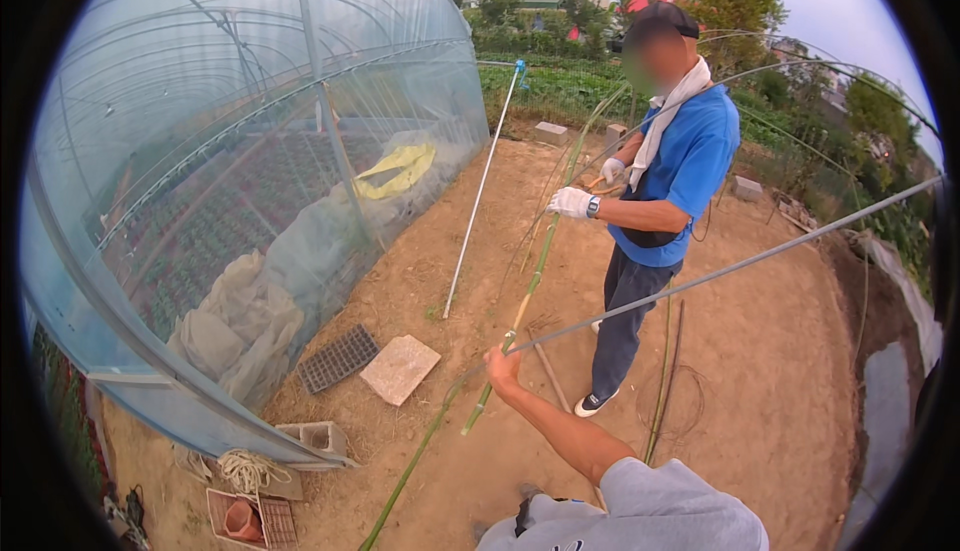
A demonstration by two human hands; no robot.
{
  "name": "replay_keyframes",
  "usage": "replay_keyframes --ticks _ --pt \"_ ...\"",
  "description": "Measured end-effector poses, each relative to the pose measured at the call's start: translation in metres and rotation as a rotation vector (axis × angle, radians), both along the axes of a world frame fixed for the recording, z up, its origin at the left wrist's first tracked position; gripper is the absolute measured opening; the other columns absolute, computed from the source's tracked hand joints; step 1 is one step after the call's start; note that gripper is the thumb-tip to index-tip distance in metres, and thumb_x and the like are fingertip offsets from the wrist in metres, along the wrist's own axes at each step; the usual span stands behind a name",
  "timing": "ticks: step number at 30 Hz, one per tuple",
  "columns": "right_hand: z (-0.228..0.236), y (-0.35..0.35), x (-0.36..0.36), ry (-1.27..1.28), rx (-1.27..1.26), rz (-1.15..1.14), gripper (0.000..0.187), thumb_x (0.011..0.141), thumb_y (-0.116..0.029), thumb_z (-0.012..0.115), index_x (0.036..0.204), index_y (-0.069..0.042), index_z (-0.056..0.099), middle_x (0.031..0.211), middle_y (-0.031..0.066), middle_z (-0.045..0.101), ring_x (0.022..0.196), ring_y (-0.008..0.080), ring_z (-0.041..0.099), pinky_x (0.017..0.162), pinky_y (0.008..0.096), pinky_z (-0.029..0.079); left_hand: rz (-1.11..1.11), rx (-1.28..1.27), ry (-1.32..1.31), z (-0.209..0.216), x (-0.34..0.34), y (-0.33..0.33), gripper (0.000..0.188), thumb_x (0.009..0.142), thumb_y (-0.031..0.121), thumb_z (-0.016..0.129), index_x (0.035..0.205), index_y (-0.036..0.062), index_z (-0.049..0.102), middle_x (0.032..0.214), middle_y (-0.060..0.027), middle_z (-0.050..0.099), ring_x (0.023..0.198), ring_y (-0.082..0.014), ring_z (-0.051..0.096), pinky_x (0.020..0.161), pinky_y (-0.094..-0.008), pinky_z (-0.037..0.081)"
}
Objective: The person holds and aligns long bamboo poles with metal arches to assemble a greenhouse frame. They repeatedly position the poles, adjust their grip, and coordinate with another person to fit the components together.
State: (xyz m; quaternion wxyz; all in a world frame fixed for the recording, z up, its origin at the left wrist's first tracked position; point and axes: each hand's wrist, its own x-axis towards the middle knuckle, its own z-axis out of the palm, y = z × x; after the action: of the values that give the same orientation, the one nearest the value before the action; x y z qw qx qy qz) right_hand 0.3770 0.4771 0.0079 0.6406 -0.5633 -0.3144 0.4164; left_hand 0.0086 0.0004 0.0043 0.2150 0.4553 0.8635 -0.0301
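My right hand (502,369) is closed around a green bamboo pole (541,256), near its lower end. At the same spot a long thin grey rod (700,283) crosses the pole and runs up to the right edge. Whether my fingers also grip the rod is hidden. My left hand is out of view. Facing me stands a person (690,156) in a blue shirt and white gloves. One gloved hand (572,202) is at the upper part of the pole; the other is by an orange-handled tool (603,187).
A plastic-covered greenhouse (260,101) fills the left. Near it lie a black seedling tray (339,358), a stone slab (400,369), and a white pole (483,191). A crate (285,524) holds a terracotta pot (242,520) at lower left. Thin poles (664,381) lie by the person's feet.
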Motion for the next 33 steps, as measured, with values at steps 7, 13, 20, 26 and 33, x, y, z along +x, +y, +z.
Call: replay_keyframes --ticks 7,13,20,26,33 --pt "0.015 -0.007 -0.003 0.067 0.001 0.012 0.011 0.081 -0.003 0.048 0.073 -0.007 0.042 0.058 0.0055 0.051 0.049 0.0157 0.05 0.043 0.0313 0.039 -0.006 0.035 -0.041 0.017 0.006 0.001 0.034 0.084 0.03 0.061 0.087 -0.0039 0.068 0.081 -0.0233 0.068 0.077 -0.038 0.067 0.066 -0.0469 0.052" --pt "0.013 -0.007 -0.004 0.105 0.046 0.052 0.011 0.081 -0.002 0.047 0.074 -0.008 0.04 0.058 0.0055 0.05 0.049 0.0153 0.049 0.043 0.031 0.038 -0.021 -0.052 0.017 0.007 0.003 0.001 0.035 0.087 0.029 0.058 0.088 -0.0048 0.067 0.083 -0.0236 0.068 0.077 -0.037 0.067 0.066 -0.047 0.052" --pt "-0.011 0.003 -0.004 0.083 0.024 -0.006 0.013 0.08 -0.001 0.047 0.074 -0.009 0.04 0.058 0.004 0.047 0.049 0.0144 0.049 0.043 0.03 0.036 -0.015 -0.137 -0.003 0.002 0.002 0.004 0.037 0.09 0.03 0.056 0.089 -0.0047 0.067 0.083 -0.0218 0.069 0.076 -0.0352 0.067 0.065 -0.0459 0.051" --pt "-0.007 0.003 -0.002 0.084 0.048 0.015 0.013 0.081 -0.001 0.047 0.074 -0.009 0.039 0.057 0.0026 0.045 0.049 0.0144 0.049 0.043 0.0308 0.036 -0.023 -0.009 -0.015 0.01 0.006 0.002 0.037 0.089 0.031 0.057 0.092 -0.0045 0.067 0.083 -0.0217 0.069 0.078 -0.0346 0.067 0.067 -0.0454 0.052" --pt "0.005 -0.004 -0.006 0.095 0.048 0.011 0.014 0.082 -0.002 0.047 0.073 -0.008 0.039 0.059 0.003 0.046 0.049 0.0151 0.048 0.043 0.0313 0.036 -0.001 0.015 -0.015 0.005 0.002 0.0 0.036 0.087 0.03 0.059 0.093 -0.0051 0.067 0.083 -0.0226 0.068 0.078 -0.0357 0.067 0.067 -0.0455 0.052"
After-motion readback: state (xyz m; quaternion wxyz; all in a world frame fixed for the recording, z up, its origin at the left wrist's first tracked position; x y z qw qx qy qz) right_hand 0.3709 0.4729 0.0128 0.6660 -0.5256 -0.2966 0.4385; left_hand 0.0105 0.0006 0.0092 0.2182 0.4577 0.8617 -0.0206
